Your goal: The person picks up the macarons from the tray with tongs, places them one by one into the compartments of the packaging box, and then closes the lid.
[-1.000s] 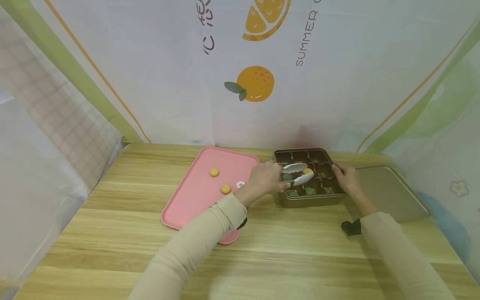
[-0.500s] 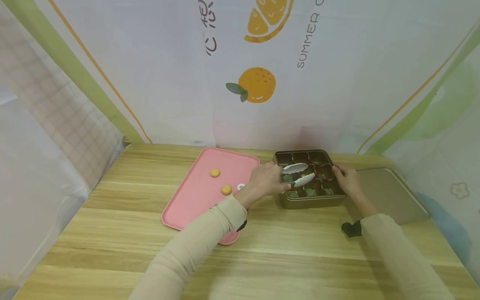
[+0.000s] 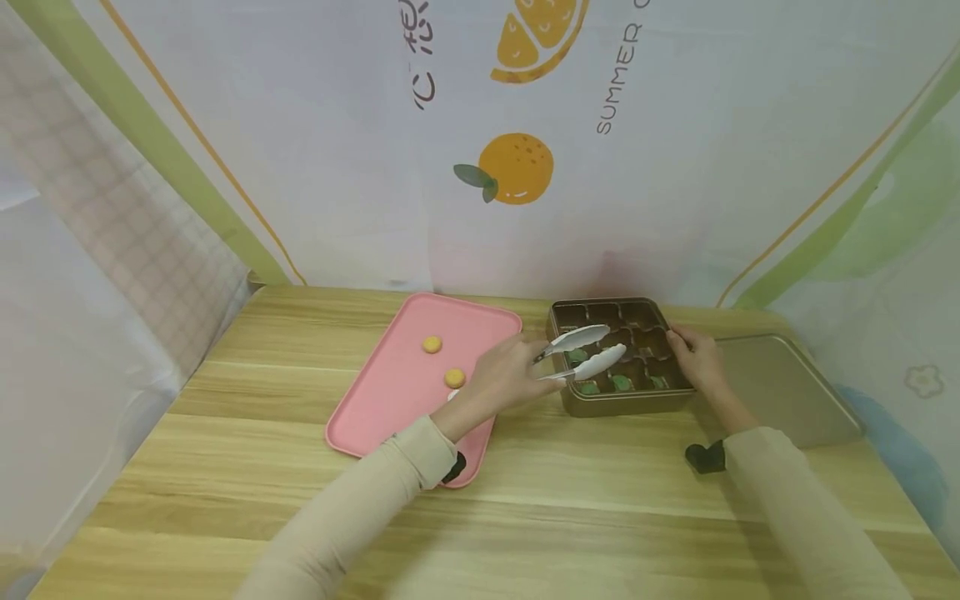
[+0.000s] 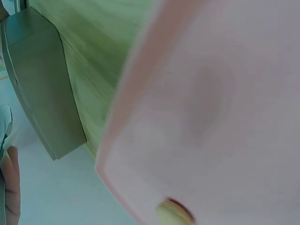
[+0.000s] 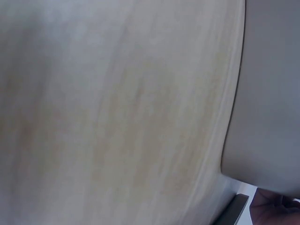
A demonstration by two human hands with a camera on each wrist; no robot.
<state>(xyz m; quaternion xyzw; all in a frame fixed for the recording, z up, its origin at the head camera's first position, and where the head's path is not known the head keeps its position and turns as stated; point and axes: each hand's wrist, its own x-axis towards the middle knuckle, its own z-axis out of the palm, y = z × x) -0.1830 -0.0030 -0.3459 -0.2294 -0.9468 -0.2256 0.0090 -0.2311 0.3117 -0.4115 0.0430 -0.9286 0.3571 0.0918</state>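
In the head view my left hand [image 3: 495,379] holds a pair of tongs with white scalloped tips [image 3: 600,363]. The tips are spread over the left part of a brown tin box [image 3: 626,406], with nothing seen between them. Small green pieces [image 3: 621,382] sit in several of the box's divided compartments; the bottoms of others are too dark to make out. My right hand [image 3: 696,362] grips the box's right edge. Two yellow round cookies [image 3: 432,344] [image 3: 454,378] lie on a pink tray [image 3: 375,408], partly covered by my left arm. One cookie [image 4: 173,213] also appears in the left wrist view.
A flat metal lid [image 3: 787,387] lies right of the box, partly behind my right forearm. A white item [image 3: 453,395] on the tray is mostly hidden by my left wrist. A printed curtain [image 3: 337,167] stands behind the wooden table [image 3: 585,517].
A yellow cookie between the tong tips dropped lower into the box and is now out of sight. My left hand and the tongs have drawn back left. My right hand stays put.
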